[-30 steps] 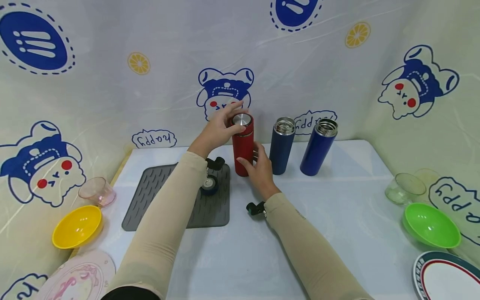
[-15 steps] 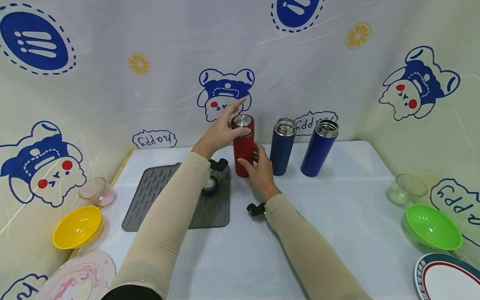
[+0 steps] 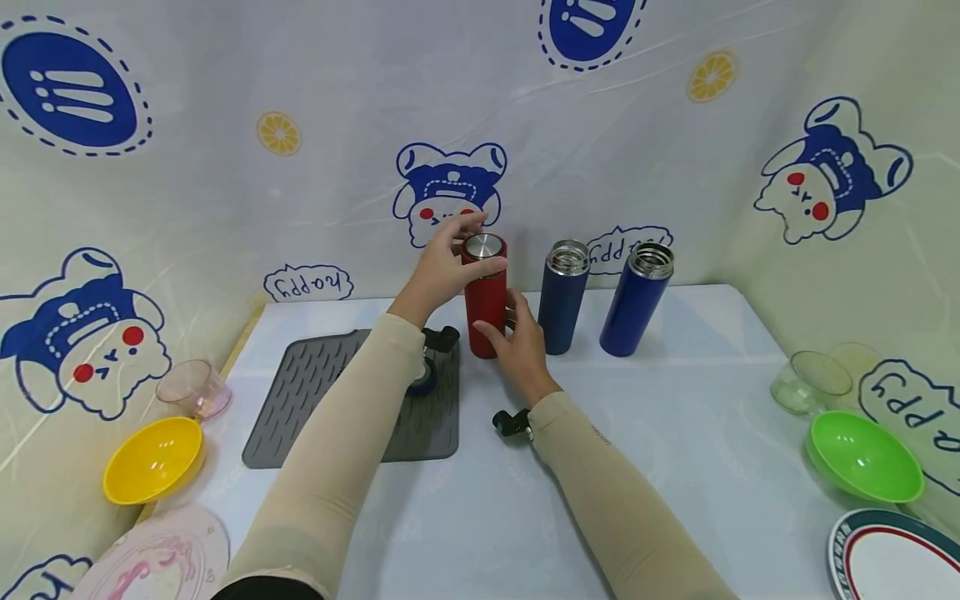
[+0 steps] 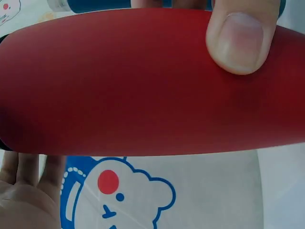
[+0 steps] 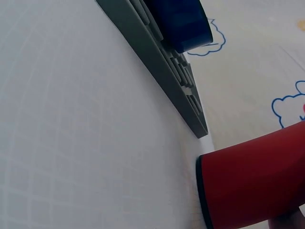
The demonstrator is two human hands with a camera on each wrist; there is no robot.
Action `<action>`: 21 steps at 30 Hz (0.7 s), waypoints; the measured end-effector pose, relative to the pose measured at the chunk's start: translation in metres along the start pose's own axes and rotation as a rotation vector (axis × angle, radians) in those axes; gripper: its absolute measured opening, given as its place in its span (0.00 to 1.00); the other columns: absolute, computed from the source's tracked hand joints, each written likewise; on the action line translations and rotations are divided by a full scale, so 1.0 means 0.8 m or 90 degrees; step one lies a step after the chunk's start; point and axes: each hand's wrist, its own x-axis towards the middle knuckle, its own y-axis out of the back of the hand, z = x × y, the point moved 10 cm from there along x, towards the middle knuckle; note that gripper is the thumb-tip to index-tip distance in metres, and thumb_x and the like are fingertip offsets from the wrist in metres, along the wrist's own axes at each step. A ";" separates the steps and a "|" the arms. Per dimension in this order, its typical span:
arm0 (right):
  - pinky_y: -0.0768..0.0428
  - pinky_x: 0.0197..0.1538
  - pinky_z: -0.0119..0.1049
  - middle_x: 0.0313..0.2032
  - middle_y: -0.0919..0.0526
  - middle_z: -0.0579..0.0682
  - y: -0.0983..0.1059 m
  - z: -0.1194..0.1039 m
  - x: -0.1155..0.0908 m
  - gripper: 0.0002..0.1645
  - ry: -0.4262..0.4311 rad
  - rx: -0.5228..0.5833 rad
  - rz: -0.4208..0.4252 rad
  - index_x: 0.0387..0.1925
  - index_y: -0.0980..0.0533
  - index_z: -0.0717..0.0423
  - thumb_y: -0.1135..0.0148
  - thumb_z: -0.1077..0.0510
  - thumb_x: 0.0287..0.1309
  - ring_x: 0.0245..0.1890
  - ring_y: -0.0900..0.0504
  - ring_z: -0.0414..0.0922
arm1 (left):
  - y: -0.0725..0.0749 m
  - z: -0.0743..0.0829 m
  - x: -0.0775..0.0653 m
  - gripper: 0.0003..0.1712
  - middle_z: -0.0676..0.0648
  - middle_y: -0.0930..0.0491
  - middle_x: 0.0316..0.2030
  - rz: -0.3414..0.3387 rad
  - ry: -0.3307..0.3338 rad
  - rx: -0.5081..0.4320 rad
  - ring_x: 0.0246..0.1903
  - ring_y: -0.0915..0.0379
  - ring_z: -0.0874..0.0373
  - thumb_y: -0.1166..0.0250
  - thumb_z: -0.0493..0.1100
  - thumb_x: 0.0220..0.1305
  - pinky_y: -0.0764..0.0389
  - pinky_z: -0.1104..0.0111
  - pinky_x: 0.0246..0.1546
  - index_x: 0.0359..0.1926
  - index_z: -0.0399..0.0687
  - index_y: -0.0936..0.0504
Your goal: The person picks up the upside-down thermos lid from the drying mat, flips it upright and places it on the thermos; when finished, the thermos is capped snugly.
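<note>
A red vacuum flask (image 3: pixel 486 310) stands upright on the table, its steel-topped lid (image 3: pixel 483 245) in place. Across the front of that lid lies the thumb of my left hand (image 3: pixel 444 265), with the fingers behind it. My right hand (image 3: pixel 522 346) grips the flask's lower body; its thumb (image 4: pixel 240 45) presses the red side in the left wrist view. To the right stand a dark blue flask (image 3: pixel 564 304) and a brighter blue flask (image 3: pixel 636 308), both lidless with bare steel necks. A dark blue lid (image 5: pixel 183 21) rests on the grey mat, partly hidden by my left arm in the head view.
The ribbed grey mat (image 3: pixel 300 400) lies under my left forearm. Along the left are a pink glass (image 3: pixel 195 387), a yellow bowl (image 3: pixel 153 461) and a pink plate (image 3: pixel 161 554). On the right are a green glass (image 3: pixel 812 382), a green bowl (image 3: pixel 865 457) and a rimmed plate (image 3: pixel 896 554).
My left fingers spread up off the lid half a second ago and now lie lower behind it, the thumb further right across its front. My right hand keeps its hold; the flask stays put.
</note>
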 end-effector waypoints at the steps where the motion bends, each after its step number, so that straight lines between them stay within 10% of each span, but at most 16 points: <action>1: 0.27 0.54 0.45 0.59 0.30 0.44 -0.001 0.000 0.000 0.42 0.002 0.001 -0.001 0.67 0.43 0.41 0.35 0.45 0.54 0.54 0.27 0.43 | 0.002 0.000 0.000 0.41 0.57 0.30 0.56 0.012 -0.005 -0.011 0.54 0.35 0.58 0.28 0.60 0.47 0.24 0.59 0.47 0.64 0.70 0.33; 5: 0.27 0.54 0.44 0.58 0.29 0.45 -0.003 -0.002 -0.001 0.42 0.007 0.000 -0.002 0.67 0.43 0.42 0.34 0.45 0.54 0.54 0.26 0.44 | -0.002 0.004 -0.003 0.37 0.60 0.31 0.58 -0.005 -0.040 -0.061 0.57 0.36 0.62 0.33 0.45 0.58 0.29 0.57 0.53 0.66 0.68 0.36; 11: 0.27 0.54 0.42 0.58 0.29 0.42 -0.002 0.001 -0.001 0.42 0.001 0.004 0.003 0.66 0.42 0.39 0.33 0.46 0.53 0.53 0.26 0.42 | 0.001 0.003 -0.004 0.41 0.58 0.33 0.58 0.033 -0.043 -0.014 0.56 0.38 0.62 0.31 0.61 0.51 0.28 0.59 0.52 0.66 0.71 0.36; 17: 0.28 0.55 0.40 0.58 0.29 0.42 -0.004 -0.001 0.000 0.42 0.014 -0.005 -0.002 0.67 0.42 0.41 0.33 0.45 0.53 0.53 0.26 0.41 | -0.002 0.006 -0.006 0.35 0.61 0.33 0.61 -0.005 -0.059 -0.080 0.58 0.38 0.63 0.36 0.45 0.60 0.30 0.55 0.54 0.66 0.73 0.36; 21: 0.27 0.54 0.43 0.58 0.29 0.42 -0.001 0.001 -0.001 0.42 0.003 -0.003 0.004 0.67 0.42 0.39 0.34 0.44 0.53 0.53 0.26 0.42 | -0.004 0.011 -0.001 0.37 0.60 0.41 0.64 0.001 -0.066 -0.039 0.60 0.42 0.61 0.35 0.54 0.57 0.28 0.53 0.51 0.66 0.75 0.39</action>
